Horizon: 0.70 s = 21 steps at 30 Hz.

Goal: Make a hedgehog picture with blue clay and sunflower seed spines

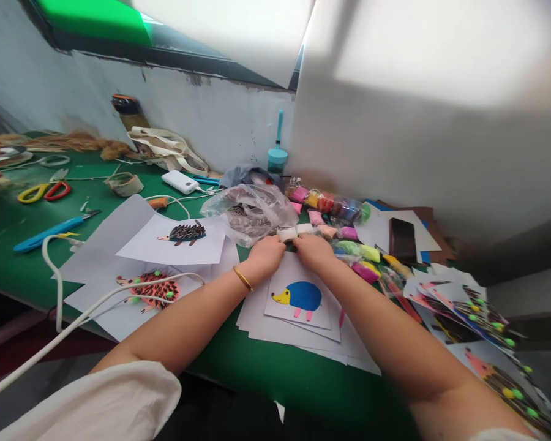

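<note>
- Looking at a green table (252, 383), seriously cluttered, up against a pale wall (229, 116), with white sheeting (395, 153) hanging at the back right.
- Spotting a tote (165, 150) by the wall and a clear plastic bag (269, 205) just beyond the hands, striped dark bits showing inside.
- Over on the right, a messy pile of hedgehog pictures (482, 312), overlapping, near the edge.
- Over on the left, loose sheets with a black hedgehog (187, 233) and a pink hedgehog (156, 288), plus a white cable (96, 309) running right across the pink one.
- Front and centre, a blue hedgehog (304, 296) on a small card, on top of a paper stack, between the forearms.
- Got the left hand (269, 254) and right hand (313, 252) nearly together at the top of that card, fingers bent inward and gripping, exact fingertip placement hidden.
- Behind and beside the right hand, lots of coloured packs (349, 233), with a phone (401, 240) farther right.
- Far left, a blue cutter (50, 234) and scissors (51, 186), well apart from the hands.
- Smallest of the lot: a gold bangle (243, 278) on the left wrist, and a white bit (288, 234) held at the fingertips of both hands, can't tell if one piece or two.
</note>
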Tool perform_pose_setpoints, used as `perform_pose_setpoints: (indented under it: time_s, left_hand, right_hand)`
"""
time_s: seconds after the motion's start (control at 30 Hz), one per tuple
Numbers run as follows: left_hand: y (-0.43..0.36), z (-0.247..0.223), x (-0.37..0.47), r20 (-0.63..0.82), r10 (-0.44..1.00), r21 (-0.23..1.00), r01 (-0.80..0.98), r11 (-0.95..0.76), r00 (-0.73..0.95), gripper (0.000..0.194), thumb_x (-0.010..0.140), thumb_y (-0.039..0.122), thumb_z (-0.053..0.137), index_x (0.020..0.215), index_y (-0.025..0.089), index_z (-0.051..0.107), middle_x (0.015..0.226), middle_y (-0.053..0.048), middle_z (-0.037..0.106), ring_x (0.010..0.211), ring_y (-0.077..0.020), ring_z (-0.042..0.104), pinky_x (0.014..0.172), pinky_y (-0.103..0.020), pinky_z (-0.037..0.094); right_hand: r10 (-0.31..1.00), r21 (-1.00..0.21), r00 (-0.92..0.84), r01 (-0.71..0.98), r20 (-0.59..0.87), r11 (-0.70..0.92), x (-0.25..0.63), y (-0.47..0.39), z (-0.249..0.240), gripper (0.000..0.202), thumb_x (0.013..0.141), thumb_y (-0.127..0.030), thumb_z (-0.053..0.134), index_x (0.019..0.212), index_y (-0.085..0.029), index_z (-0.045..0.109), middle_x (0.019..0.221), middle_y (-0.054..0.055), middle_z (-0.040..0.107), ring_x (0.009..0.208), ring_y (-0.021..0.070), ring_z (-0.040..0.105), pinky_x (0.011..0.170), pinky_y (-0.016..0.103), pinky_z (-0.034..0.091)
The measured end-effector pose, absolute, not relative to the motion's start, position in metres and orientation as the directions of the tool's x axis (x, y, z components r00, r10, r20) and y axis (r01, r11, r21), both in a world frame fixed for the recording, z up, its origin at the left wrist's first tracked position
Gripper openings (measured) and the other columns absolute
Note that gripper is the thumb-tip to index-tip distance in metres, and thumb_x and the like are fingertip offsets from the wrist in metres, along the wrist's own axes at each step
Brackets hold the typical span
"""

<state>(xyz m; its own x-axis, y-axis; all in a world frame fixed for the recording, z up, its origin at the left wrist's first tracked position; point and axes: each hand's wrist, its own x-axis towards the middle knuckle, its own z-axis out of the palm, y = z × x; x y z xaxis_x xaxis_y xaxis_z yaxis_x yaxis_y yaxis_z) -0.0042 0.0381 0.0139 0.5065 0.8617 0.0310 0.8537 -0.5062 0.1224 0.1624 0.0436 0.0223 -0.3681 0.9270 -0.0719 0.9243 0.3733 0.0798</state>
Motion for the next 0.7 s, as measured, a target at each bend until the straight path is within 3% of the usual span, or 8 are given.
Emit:
perform_pose_setpoints:
  time_s: [0.3, 0.4, 0.53, 0.7]
  left_hand:
    - [0.039, 0.016, 0.008, 0.027, 0.866, 0.087, 0.862, -0.499, 0.499, 0.030, 0.092, 0.010, 0.040, 0.103, 0.009, 0.069, 0.100, -0.018, 0.065, 0.096, -0.0290, 0.064, 0.080, -0.039, 0.051]
    - [0.039, 0.014, 0.004, 0.039, 0.872, 0.098, 0.866, -0.489, 0.488, 0.028, 0.090, 0.008, 0.043, 0.101, 0.009, 0.069, 0.098, -0.017, 0.066, 0.095, -0.0281, 0.065, 0.081, -0.038, 0.051]
    - [0.030, 0.010, -0.001, 0.053, 0.856, 0.146, 0.844, -0.517, 0.515, 0.023, 0.089, 0.015, 0.050, 0.098, 0.015, 0.071, 0.097, -0.013, 0.067, 0.090, -0.0248, 0.065, 0.078, -0.034, 0.050]
    - [0.010, 0.013, 0.004, 0.051, 0.817, 0.197, 0.796, -0.572, 0.575, 0.029, 0.094, 0.030, 0.048, 0.091, 0.020, 0.074, 0.093, -0.009, 0.067, 0.083, -0.0210, 0.065, 0.073, -0.031, 0.049]
  right_hand:
    - [0.935, 0.035, -0.344, 0.937, -0.086, 0.348, 0.168, 0.057, 0.028, 0.024, 0.089, -0.019, 0.052, 0.108, -0.017, 0.067, 0.109, 0.015, 0.068, 0.097, 0.0253, 0.064, 0.079, 0.031, 0.044]
    - [0.936, -0.026, -0.339, 0.941, -0.093, 0.338, 0.178, 0.047, 0.031, 0.023, 0.086, -0.018, 0.055, 0.104, -0.020, 0.070, 0.107, 0.011, 0.071, 0.093, 0.0235, 0.065, 0.075, 0.028, 0.044]
    - [0.914, -0.134, -0.382, 0.921, -0.138, 0.365, 0.185, 0.023, 0.027, 0.021, 0.084, -0.020, 0.059, 0.096, -0.026, 0.074, 0.098, 0.002, 0.075, 0.086, 0.0195, 0.067, 0.069, 0.024, 0.044]
    - [0.922, -0.189, -0.377, 0.915, -0.089, 0.356, 0.189, 0.001, 0.024, 0.029, 0.090, -0.019, 0.050, 0.104, -0.022, 0.075, 0.106, 0.007, 0.074, 0.097, 0.0223, 0.067, 0.078, 0.027, 0.047]
